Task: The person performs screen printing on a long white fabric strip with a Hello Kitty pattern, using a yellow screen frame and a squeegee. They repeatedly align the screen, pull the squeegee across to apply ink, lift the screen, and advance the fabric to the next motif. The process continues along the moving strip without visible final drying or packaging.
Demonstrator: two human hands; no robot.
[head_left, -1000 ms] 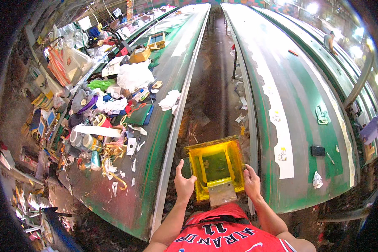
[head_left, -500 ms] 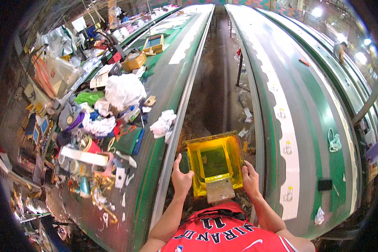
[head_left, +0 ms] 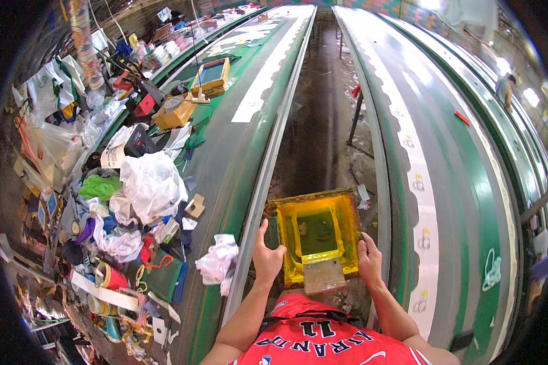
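Between my two hands, in front of my body, is a yellow screen-printing frame [head_left: 347, 228] with a dark greenish window in its middle. My left hand [head_left: 267, 255] grips its left edge, thumb turned inward and fingers partly hidden behind. On the opposite edge my right hand [head_left: 369, 260] is closed, its fingertips pressed to the side. A squeegee [head_left: 323, 277] with a pale, worn blade or handle rests in the near part of the frame and sticks out over its near edge. The frame hangs over the aisle between two long tables.
The left table [head_left: 234, 158] carries a white plastic bundle [head_left: 152, 185], crumpled cloth [head_left: 218, 260], a wooden frame [head_left: 212, 78] and much clutter. Along the right table [head_left: 463, 201] runs a printed white fabric strip [head_left: 428, 255]. A person [head_left: 505, 91] stands far right. A dark post [head_left: 356, 115] edges the aisle.
I have moved forward along the aisle with the frame, so things on both tables have slid nearer and outward. Both hands keep their hold.
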